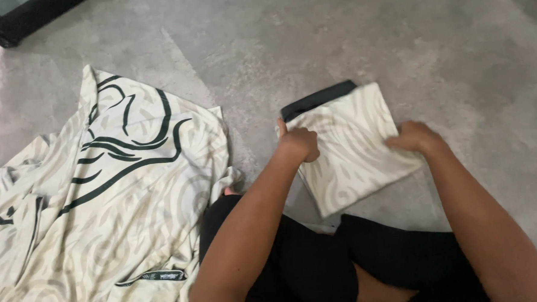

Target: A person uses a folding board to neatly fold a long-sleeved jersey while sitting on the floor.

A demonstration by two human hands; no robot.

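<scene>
Head view looks down on a person sitting on a grey floor (pixel 336 39), legs in black shorts (pixel 346 262) at the bottom of the frame. In front of the knees lies a folded cream garment (pixel 356 159) with a pale swirl pattern, pressed into a compact, roughly square packet and turned at a slight angle; a dark band (pixel 317 99) runs along its far edge. It rests flat on the floor, just beyond the shorts.

The left hand (pixel 298 143) sits on the packet's left edge, fingers curled under into a loose fist, thumb pointing up toward the dark band. Its grip appears closed against the cloth, though whether it pinches a fold or merely presses down I cannot tell. The right hand (pixel 414 137) lies on the packet's right edge, knuckles up, fingers bent down onto the fabric; its grip likewise rests on the cloth, and the fingertips are hidden.

To the left, well apart from the packet, a second cream garment (pixel 102 206) with bold dark curving lines is spread out loosely on the floor, touching the left thigh. A dark piece of furniture (pixel 15 20) shows in the top left corner.
</scene>
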